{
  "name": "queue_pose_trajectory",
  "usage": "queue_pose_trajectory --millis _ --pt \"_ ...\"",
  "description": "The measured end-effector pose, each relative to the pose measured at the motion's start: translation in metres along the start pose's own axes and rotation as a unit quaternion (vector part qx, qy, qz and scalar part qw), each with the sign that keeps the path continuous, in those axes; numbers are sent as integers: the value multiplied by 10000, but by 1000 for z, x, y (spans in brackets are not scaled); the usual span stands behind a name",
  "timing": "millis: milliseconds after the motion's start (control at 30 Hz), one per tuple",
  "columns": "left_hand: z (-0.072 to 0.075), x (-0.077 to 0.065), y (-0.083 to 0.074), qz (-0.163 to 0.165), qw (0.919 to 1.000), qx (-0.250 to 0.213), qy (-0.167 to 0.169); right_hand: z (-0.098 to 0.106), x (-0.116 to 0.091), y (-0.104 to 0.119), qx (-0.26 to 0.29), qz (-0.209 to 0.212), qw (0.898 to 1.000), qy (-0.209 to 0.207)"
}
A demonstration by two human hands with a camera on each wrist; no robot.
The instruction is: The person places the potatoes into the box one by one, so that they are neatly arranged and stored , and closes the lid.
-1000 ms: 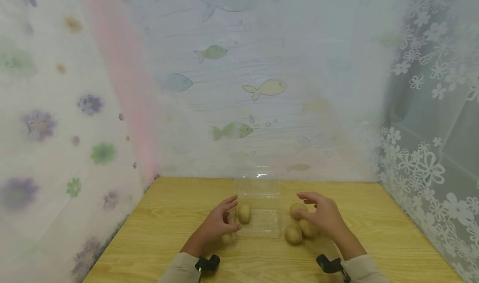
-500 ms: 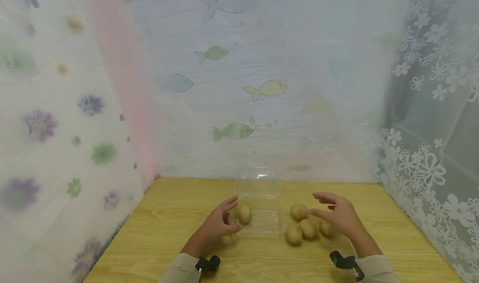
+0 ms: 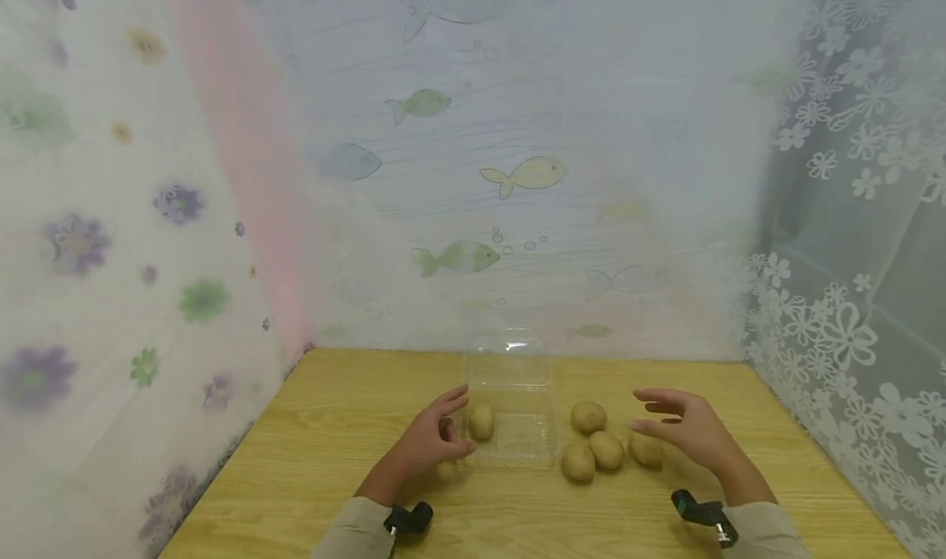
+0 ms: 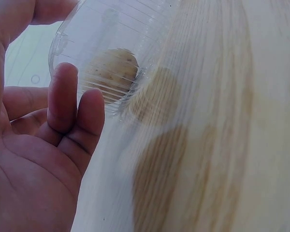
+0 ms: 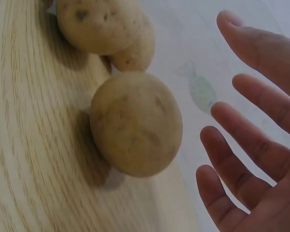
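My left hand is at the left side of a clear plastic clamshell box, thumb and fingers spread apart at its edge. Inside the box, at its left end, one potato lies against the wall; the left wrist view shows this potato through the ribbed plastic. My right hand holds nothing, its fingers apart just beyond the rightmost potato. That same potato is large in the right wrist view, with the hand's fingers off to its side.
Three more potatoes lie between the box and the right hand: a back potato, a middle potato and a front potato. The box's raised lid stands toward the back of the wooden table. Patterned curtains enclose three sides.
My right hand has moved right, away from the back potatoes, uncovering the middle and rightmost ones. The left hand and the potato in the box have stayed in place.
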State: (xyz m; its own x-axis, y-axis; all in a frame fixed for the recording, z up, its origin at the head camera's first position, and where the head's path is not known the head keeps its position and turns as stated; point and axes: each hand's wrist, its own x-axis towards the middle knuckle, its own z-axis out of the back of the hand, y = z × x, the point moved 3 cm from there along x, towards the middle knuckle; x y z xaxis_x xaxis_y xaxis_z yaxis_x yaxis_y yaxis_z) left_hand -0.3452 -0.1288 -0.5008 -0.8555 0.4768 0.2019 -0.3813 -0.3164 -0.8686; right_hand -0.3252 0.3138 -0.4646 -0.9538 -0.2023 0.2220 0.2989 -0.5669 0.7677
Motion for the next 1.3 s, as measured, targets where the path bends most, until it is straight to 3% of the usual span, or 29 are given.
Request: queue_pose_trajectory --millis 500,700,967,1300 --pt "0 1 4 -105 9999 40 17 9 -9 -23 517 -130 9979 371" --pt "0 1 3 -61 10000 0 31 6 -10 -31 827 -262 9937 706" --pt "0 0 1 -26 10000 -23 15 3 -9 -38 778 -160 9913 1045" --pt "0 0 0 -24 9999 -162 33 2 -10 -37 520 -86 9931 1049"
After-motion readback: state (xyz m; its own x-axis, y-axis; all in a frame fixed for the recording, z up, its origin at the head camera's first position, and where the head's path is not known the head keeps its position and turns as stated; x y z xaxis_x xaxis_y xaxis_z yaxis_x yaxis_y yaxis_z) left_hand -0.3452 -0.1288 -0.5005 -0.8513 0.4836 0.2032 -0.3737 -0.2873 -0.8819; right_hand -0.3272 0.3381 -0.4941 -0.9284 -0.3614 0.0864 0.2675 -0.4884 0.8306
